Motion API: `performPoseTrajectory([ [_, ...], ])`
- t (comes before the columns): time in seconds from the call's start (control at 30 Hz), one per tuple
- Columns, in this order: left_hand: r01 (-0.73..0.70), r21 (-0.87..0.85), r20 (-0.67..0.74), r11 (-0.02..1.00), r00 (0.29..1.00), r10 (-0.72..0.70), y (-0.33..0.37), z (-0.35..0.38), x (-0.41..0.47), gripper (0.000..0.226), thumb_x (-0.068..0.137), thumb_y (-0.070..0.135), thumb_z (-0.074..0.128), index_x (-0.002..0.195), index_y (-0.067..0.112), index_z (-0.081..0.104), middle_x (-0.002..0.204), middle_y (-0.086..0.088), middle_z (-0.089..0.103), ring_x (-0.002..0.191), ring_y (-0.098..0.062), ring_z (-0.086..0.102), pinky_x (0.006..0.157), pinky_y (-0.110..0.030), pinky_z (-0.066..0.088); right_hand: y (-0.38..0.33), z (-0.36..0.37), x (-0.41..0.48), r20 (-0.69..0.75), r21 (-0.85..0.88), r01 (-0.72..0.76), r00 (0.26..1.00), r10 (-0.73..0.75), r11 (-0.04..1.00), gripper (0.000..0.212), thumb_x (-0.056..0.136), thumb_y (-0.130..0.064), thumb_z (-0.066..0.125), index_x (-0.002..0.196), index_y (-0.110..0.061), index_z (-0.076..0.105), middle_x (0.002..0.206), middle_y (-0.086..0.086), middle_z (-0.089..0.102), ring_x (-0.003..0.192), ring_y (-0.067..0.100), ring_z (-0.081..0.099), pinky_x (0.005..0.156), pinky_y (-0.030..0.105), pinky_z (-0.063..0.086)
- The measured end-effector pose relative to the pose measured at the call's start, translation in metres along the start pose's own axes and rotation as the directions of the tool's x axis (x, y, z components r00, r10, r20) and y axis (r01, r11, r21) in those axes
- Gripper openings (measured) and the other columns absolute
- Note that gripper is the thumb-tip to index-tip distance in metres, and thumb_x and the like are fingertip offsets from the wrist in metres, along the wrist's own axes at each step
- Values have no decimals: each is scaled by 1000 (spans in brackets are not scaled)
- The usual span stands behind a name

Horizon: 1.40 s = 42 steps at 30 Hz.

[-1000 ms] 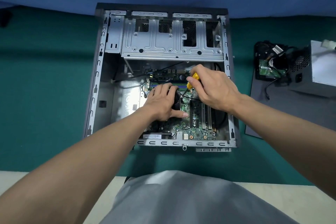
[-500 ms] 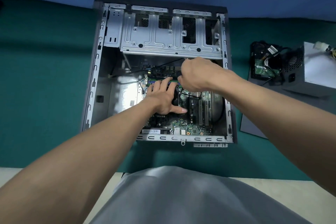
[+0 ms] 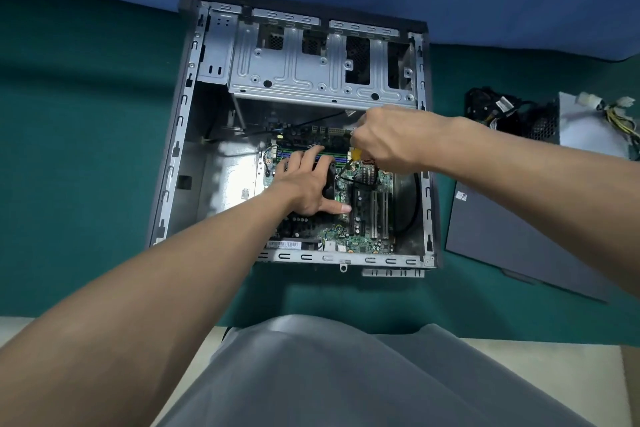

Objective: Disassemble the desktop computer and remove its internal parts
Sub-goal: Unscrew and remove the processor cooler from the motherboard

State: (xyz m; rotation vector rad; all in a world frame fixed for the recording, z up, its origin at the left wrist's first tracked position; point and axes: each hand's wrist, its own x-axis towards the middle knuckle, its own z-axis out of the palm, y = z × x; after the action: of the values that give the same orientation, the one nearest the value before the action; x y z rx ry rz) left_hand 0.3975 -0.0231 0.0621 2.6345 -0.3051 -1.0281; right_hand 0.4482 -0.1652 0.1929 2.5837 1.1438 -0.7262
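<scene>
Case [image 3: 284, 257]: open on its side on green mat [image 3: 86, 149], close to you; sheet-metal edges prob. sharp.
Board [image 3: 360, 241]: flat inside case; thin, prob. brittle, so take by edges, not chips.
L hand [image 3: 306, 184]: fingers spread flat on black fan [image 3: 329, 180], pressing, no grasp.
R hand [image 3: 391, 139]: wrapped round yellow screwdriver [image 3: 356, 153], shaft angled down beside fan.
Fan handling: prob. light, blades fragile; hold frame w/ care.
Drive cage [image 3: 311, 73]: behind your hands.

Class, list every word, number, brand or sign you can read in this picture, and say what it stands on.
None is legible.
The barcode sticker at the near edge of the computer case: print too small.
The small sticker on the grey side panel: blurred.
The motherboard markings: too small.
</scene>
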Motion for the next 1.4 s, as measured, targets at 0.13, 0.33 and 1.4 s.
performPoseTrajectory([
  [0.13, 4, -8, 4, 1000, 1000, -4, 0, -1, -1, 107, 70, 80, 55, 151, 29, 6, 160, 4, -14, 146, -31, -4, 117, -51, 3, 5, 2, 4, 33, 240, -100, 995, 95, 966, 23, 91, -28, 60, 79, -10, 66, 63, -3, 49, 75, 27, 58, 61, 29, 41],
  [0.33, 1, -10, -14, 1000, 1000, -1, 1, 0, -3, 105, 72, 79, 56, 150, 28, 8, 160, 3, -12, 146, -30, -2, 117, -51, 5, -2, -2, 21, 214, 350, -349, 933, 289, 869, 44, 100, -29, 44, 62, -9, 50, 56, 4, 50, 46, 17, 47, 39, 19, 33],
  [1.4, -10, -19, -55, 1000, 998, 9, 1, 2, -3, 103, 73, 78, 56, 150, 27, 9, 160, 3, -8, 145, -29, 0, 116, -51, 7, -14, -11, 20, 131, 9, -131, 983, 129, 991, 35, 95, -12, 44, 63, -16, 31, 66, 4, 38, 55, 17, 41, 46, 28, 31],
])
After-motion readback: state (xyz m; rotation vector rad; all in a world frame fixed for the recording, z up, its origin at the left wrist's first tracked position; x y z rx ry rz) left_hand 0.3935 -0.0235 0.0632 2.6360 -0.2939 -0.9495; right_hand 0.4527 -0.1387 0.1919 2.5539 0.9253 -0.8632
